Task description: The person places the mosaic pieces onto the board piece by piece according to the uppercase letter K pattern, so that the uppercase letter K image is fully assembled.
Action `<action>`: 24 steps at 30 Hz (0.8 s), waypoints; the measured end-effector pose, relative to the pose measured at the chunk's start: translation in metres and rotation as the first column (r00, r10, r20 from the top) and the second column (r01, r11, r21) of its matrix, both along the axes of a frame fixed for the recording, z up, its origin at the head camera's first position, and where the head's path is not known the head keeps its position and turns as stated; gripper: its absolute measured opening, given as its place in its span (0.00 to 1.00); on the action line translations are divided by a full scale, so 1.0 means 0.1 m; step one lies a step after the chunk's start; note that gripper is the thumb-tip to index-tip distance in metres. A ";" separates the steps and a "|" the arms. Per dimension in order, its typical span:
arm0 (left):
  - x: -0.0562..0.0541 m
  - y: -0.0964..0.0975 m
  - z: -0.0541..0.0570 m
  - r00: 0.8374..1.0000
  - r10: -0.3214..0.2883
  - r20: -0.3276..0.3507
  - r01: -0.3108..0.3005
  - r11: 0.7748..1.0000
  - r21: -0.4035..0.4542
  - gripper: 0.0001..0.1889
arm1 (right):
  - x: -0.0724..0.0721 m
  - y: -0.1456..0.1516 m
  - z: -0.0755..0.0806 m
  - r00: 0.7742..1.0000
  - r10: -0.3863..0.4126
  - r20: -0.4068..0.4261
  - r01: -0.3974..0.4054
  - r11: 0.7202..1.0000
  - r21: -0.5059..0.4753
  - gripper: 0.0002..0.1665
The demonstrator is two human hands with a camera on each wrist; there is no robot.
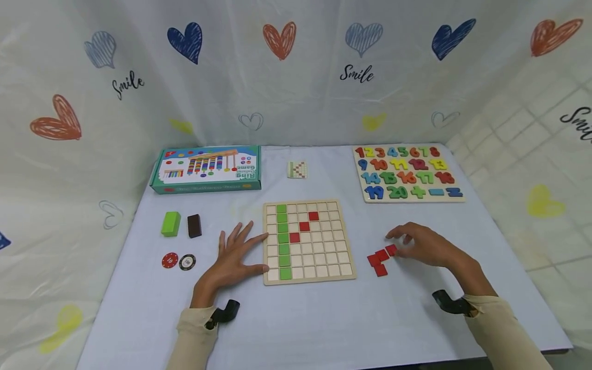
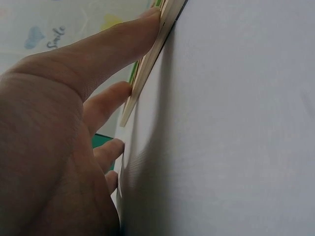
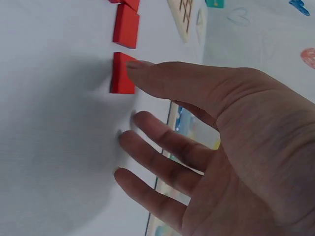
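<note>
A wooden grid board [image 1: 307, 281] lies mid-table, with a column of green tiles [image 1: 283, 238] and three red tiles in a rising diagonal, the middle one [image 1: 304, 226] among them. My left hand [image 1: 238, 259] spreads along the board's left side, its thumb and index fingertip touching the wooden edge [image 2: 142, 81]. Right of the board lie several loose red tiles [image 1: 381, 270]. Over the rightmost red tile [image 3: 122, 73], my right hand [image 1: 423, 245] has its thumb at the tile and its other fingers apart from it, loosely bent.
At the back are a green game box [image 1: 208, 188], a small pattern card [image 1: 297, 170] and a number puzzle board [image 1: 411, 200]. To the left lie a green block [image 1: 170, 224], a dark brown block [image 1: 194, 226], a red chip [image 1: 169, 260] and a black-and-white chip [image 1: 187, 262].
</note>
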State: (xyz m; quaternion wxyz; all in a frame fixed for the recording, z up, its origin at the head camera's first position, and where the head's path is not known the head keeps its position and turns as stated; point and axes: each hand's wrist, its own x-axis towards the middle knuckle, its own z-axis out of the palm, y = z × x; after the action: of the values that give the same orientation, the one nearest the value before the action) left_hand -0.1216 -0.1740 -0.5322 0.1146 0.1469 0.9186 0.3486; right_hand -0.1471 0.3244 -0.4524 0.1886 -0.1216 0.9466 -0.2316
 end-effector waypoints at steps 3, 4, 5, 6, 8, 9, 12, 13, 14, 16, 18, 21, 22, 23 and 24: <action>0.00 0.00 0.01 1.000 0.006 -0.006 -0.006 1.000 -0.002 0.46 | 0.01 0.03 -0.06 1.000 0.004 0.002 -0.004 1.000 0.002 0.25; 0.00 0.00 0.02 1.000 0.007 -0.006 -0.007 1.000 -0.002 0.46 | 0.00 0.04 -0.08 1.000 0.005 -0.002 -0.005 1.000 0.004 0.24; 0.00 0.00 0.02 1.000 0.007 -0.006 -0.007 1.000 -0.003 0.46 | 0.00 0.05 -0.10 1.000 0.004 -0.008 -0.004 1.000 0.009 0.23; 0.00 0.00 0.02 1.000 0.007 -0.006 -0.007 1.000 -0.002 0.46 | -0.01 0.05 -0.11 1.000 0.005 -0.013 -0.005 1.000 0.014 0.22; 0.01 0.00 0.02 1.000 0.007 -0.004 -0.007 1.000 -0.003 0.46 | -0.01 0.06 -0.14 1.000 0.003 -0.021 -0.002 1.000 0.019 0.22; 0.01 0.00 0.02 1.000 0.007 -0.004 -0.007 1.000 0.000 0.46 | -0.02 0.06 -0.15 1.000 0.003 -0.026 -0.003 1.000 0.021 0.21; 0.01 0.01 0.03 1.000 0.007 -0.004 -0.007 1.000 0.004 0.46 | -0.01 0.06 -0.15 1.000 0.000 -0.030 0.001 1.000 0.012 0.21; 0.01 0.01 0.03 1.000 0.008 -0.005 -0.008 1.000 0.002 0.46 | -0.01 0.06 -0.16 0.999 -0.007 -0.031 0.008 1.000 0.012 0.21; 0.01 0.01 0.03 1.000 0.009 -0.006 -0.009 1.000 0.001 0.46 | -0.01 0.06 -0.15 0.999 -0.009 -0.031 0.009 1.000 0.011 0.21; 0.01 0.01 0.03 1.000 0.009 -0.008 -0.009 1.000 -0.001 0.46 | -0.01 0.06 -0.16 0.999 -0.013 -0.034 0.013 1.000 0.018 0.21; 0.01 0.01 0.03 1.000 0.009 -0.007 -0.009 1.000 0.000 0.46 | 0.00 0.06 -0.17 0.999 -0.014 -0.038 0.015 1.000 0.024 0.20; 0.01 0.01 0.02 1.000 0.008 -0.007 -0.008 1.000 0.003 0.46 | 0.00 0.06 -0.16 0.999 -0.008 -0.043 0.009 0.999 0.031 0.19; 0.01 0.01 0.02 1.000 0.008 -0.007 -0.008 1.000 0.005 0.46 | 0.00 0.05 -0.16 0.999 -0.004 -0.042 0.005 1.000 0.028 0.19; 0.01 0.01 0.02 1.000 0.008 -0.008 -0.008 1.000 0.006 0.46 | 0.00 0.05 -0.16 0.999 -0.002 -0.041 0.003 1.000 0.025 0.19; 0.01 0.01 0.02 1.000 0.007 -0.010 -0.007 1.000 0.006 0.46 | 0.00 0.05 -0.15 0.999 0.002 -0.039 -0.001 1.000 0.026 0.19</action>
State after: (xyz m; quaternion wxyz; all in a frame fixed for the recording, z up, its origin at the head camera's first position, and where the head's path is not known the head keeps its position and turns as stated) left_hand -0.1204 -0.1733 -0.5307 0.1085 0.1457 0.9185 0.3512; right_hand -0.1475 0.3294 -0.4677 0.1716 -0.1241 0.9530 -0.2168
